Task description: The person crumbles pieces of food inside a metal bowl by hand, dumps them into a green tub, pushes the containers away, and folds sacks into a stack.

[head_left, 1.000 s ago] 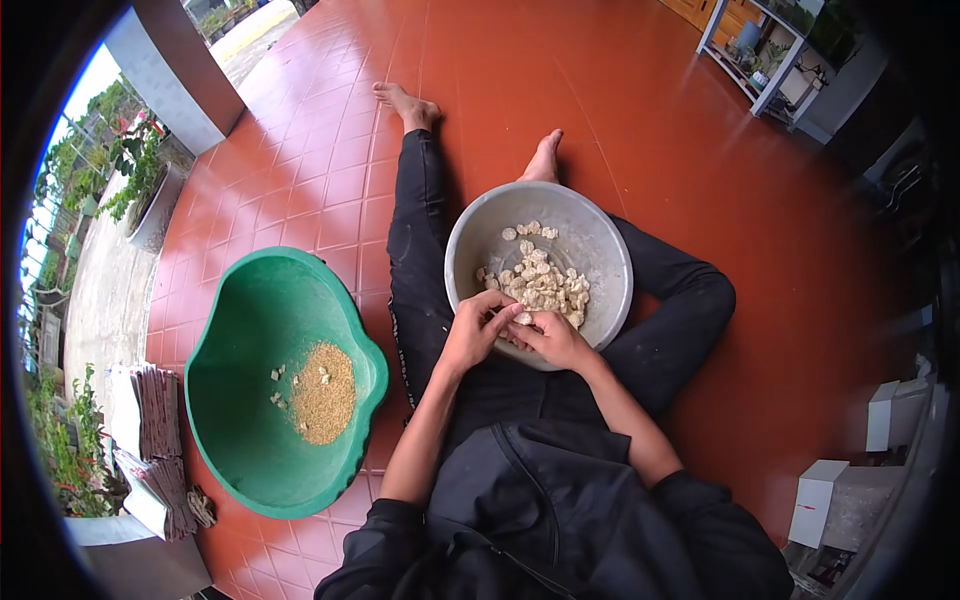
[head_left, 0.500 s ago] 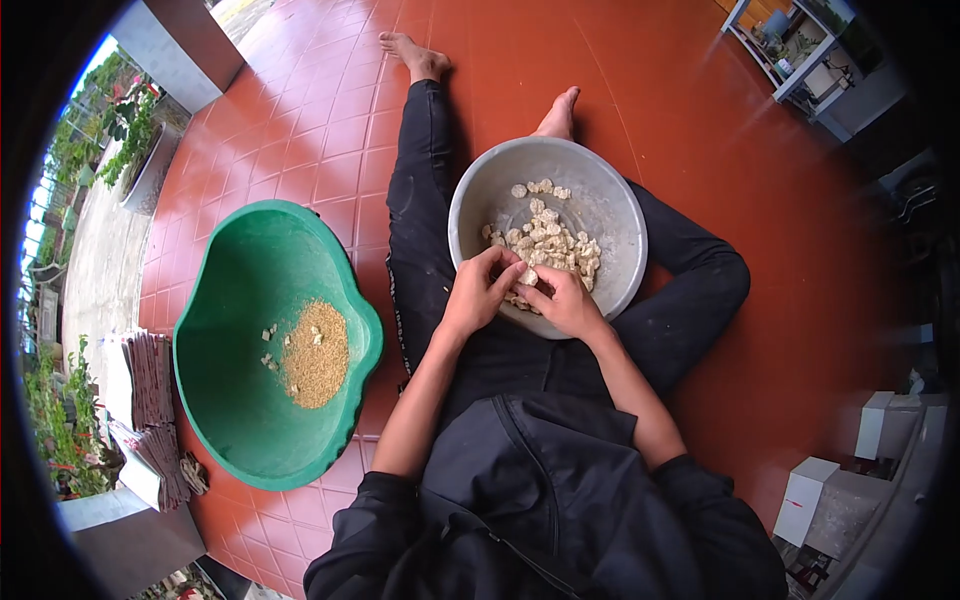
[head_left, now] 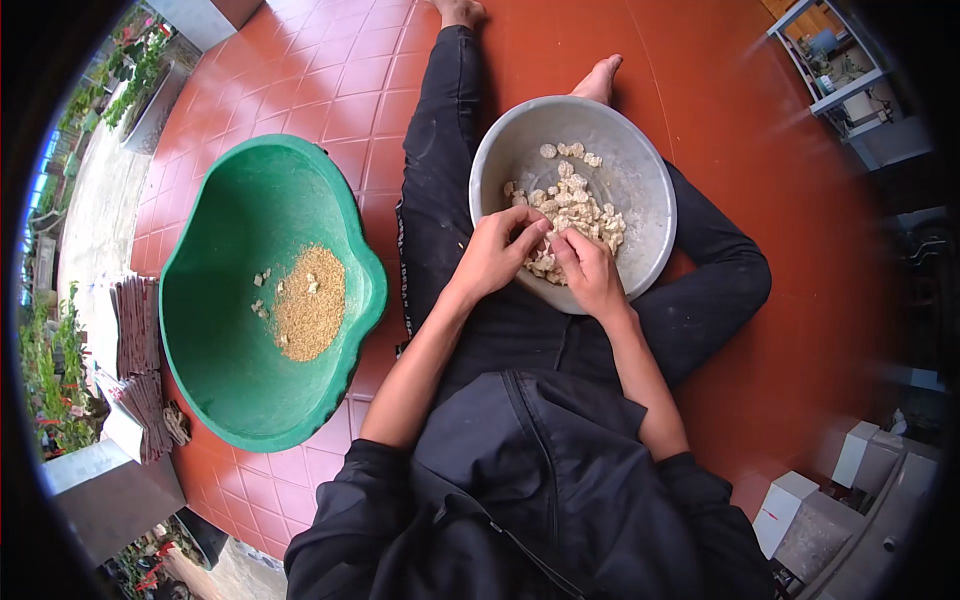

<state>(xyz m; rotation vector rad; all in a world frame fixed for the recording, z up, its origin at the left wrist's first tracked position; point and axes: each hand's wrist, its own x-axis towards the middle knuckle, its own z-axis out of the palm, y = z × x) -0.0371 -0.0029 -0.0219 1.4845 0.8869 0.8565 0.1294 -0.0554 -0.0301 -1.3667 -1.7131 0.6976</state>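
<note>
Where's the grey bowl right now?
In the head view, the grey bowl is in the upper half, slightly right of centre, with the left hand and right hand over its near side and the green tub off to its left.

Red floor (head_left: 720,120) all round, beyond and right of the fingers (head_left: 528,238); stacked folded material (head_left: 137,330) well left of them, slightly nearer the body; leafy plants (head_left: 62,380) farther left; pale paved strip (head_left: 105,215) also far left; planter (head_left: 157,110) and pillar (head_left: 205,18) ahead-left; metal-framed shelf (head_left: 848,95) far ahead-right; white-sided boxes (head_left: 786,512) well right, nearer the body, contents unclear.
</note>
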